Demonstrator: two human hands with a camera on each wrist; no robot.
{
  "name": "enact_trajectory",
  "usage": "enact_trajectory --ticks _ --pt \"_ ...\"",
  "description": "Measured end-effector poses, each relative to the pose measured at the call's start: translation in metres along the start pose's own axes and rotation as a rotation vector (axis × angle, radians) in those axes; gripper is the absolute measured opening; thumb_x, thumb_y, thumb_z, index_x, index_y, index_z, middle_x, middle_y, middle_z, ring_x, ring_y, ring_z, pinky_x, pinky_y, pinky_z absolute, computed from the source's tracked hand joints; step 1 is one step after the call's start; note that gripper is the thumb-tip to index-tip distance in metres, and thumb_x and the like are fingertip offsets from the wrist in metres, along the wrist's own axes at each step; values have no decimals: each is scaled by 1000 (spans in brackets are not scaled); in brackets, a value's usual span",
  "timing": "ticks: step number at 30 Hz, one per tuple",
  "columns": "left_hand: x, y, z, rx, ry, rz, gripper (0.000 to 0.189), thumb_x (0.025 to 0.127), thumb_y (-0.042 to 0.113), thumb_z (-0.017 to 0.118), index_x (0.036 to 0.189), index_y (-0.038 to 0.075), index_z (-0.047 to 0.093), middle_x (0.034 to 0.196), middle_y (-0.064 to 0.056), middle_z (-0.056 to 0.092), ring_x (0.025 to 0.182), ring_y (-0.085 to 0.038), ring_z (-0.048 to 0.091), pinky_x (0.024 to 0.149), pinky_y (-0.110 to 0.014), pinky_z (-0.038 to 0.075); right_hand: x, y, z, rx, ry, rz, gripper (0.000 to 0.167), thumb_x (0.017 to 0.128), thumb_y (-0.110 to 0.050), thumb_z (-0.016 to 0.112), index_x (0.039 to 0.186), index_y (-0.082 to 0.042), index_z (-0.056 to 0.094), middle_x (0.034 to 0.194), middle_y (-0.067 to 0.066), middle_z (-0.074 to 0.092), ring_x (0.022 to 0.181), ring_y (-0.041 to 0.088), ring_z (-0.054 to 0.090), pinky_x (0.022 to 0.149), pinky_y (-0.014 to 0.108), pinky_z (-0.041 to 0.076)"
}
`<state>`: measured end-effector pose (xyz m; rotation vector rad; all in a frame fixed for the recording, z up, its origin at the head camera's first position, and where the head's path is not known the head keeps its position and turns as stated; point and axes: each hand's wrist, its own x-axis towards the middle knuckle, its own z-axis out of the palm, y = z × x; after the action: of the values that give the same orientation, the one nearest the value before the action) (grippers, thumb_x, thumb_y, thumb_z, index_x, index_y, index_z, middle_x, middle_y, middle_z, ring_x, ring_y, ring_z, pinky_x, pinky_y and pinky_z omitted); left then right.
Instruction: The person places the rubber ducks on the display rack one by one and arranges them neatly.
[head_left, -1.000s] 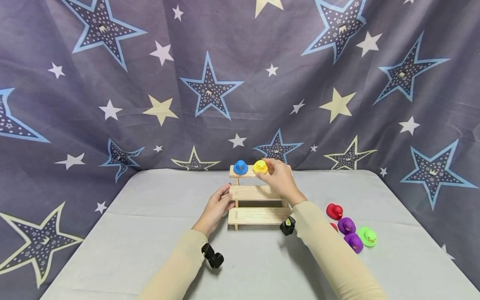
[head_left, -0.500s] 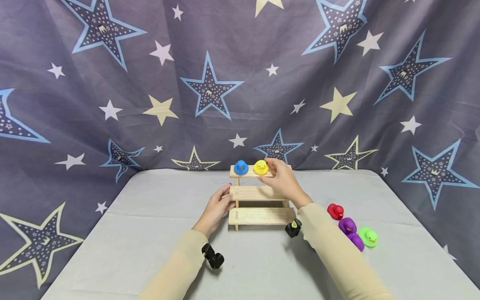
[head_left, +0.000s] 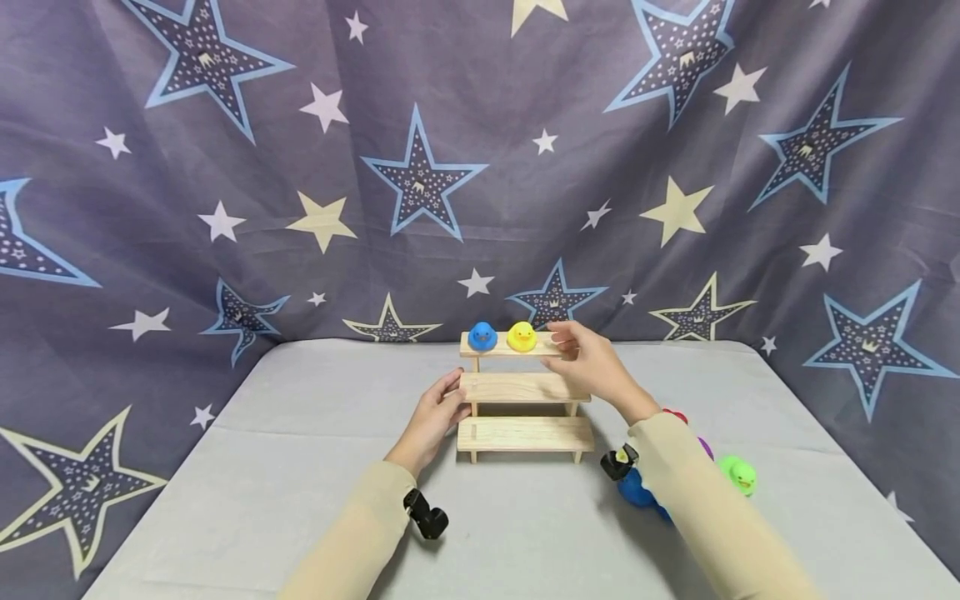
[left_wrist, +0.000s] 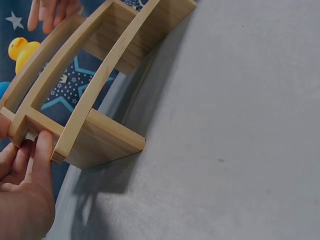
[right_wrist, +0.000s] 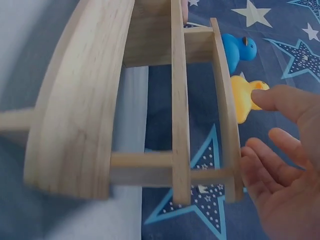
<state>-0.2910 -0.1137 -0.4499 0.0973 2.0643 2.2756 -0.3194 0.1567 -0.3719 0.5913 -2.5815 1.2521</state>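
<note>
A small three-tier wooden shelf (head_left: 525, 434) stands on the table. My left hand (head_left: 433, 418) holds it by the left end, fingers and thumb at the side frame in the left wrist view. On the top tier a blue rubber duck (head_left: 482, 337) sits at the left, with a yellow rubber duck (head_left: 522, 337) beside it. Just right of the yellow duck, my right hand (head_left: 592, 363) has its fingers spread apart and holds nothing. In the right wrist view its thumb overlaps the yellow duck (right_wrist: 242, 100), and its fingertips are close by the top tier's end.
Right of the shelf lie more rubber ducks: a green one (head_left: 741, 475), a blue one (head_left: 635, 488), and red and purple ones partly hidden by the right sleeve (head_left: 712, 508). A star-print curtain (head_left: 480, 167) hangs behind the grey-covered table (head_left: 300, 467).
My right hand has let go of the yellow duck and moved right, away from it. The duck stays on the top tier. A blue duck has come into view by the right wrist.
</note>
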Motion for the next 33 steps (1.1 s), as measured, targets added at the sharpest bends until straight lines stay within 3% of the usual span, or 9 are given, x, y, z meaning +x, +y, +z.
enact_trajectory --ticks 9,23,33 --pt "1 -1 -2 -3 -2 6 51 105 7 46 154 0 33 148 -23 41 129 -35 51 105 -35 51 -14 6 -22 -27 -28 -41 50 89 -15 77 134 -2 58 114 17 68 104 32 65 90 52 57" --pt "0 1 0 -14 9 -1 51 105 7 47 154 1 35 147 -22 42 128 -34 51 103 -33 52 -33 31 -56 -94 -64 56 43 91 -23 76 128 -4 64 116 16 68 102 31 66 87 49 59" --pt "-1 0 0 -10 -1 6 51 105 7 46 154 0 33 147 -23 42 128 -34 51 104 -33 51 -53 54 -73 -146 -57 67 45 90 -22 77 126 1 64 114 22 68 100 36 67 86 51 60"
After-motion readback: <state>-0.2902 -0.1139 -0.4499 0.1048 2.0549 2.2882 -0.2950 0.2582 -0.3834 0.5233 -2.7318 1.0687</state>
